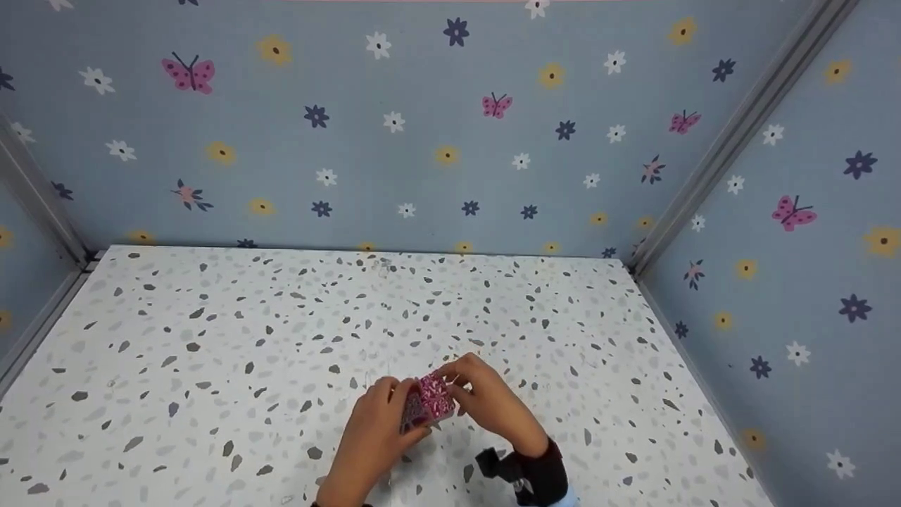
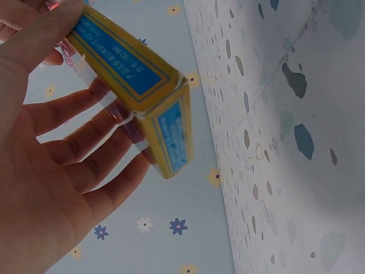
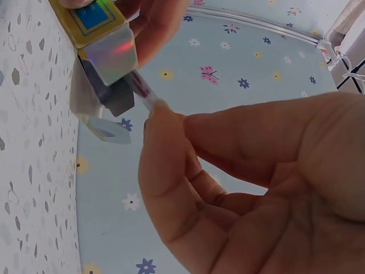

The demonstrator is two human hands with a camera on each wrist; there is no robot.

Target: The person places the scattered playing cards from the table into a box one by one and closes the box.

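Observation:
A small box (image 1: 431, 398), pink-patterned on top and yellow with blue labels underneath (image 2: 137, 80), is held just above the speckled table (image 1: 211, 338) near its front edge. My left hand (image 1: 394, 408) grips it from the left, thumb on one side and fingers (image 2: 85, 142) behind it. My right hand (image 1: 461, 386) is at the box's right end, where the end flaps (image 3: 105, 74) stand open. The right fingertips (image 3: 157, 111) pinch a thin pink flap there. A black wrist strap (image 1: 524, 472) sits on the right forearm.
Blue walls (image 1: 436, 141) printed with flowers and butterflies close the table in at the back and on both sides. Grey metal rails (image 1: 732, 134) run along the corners. Only the hands and the box are over the white terrazzo surface.

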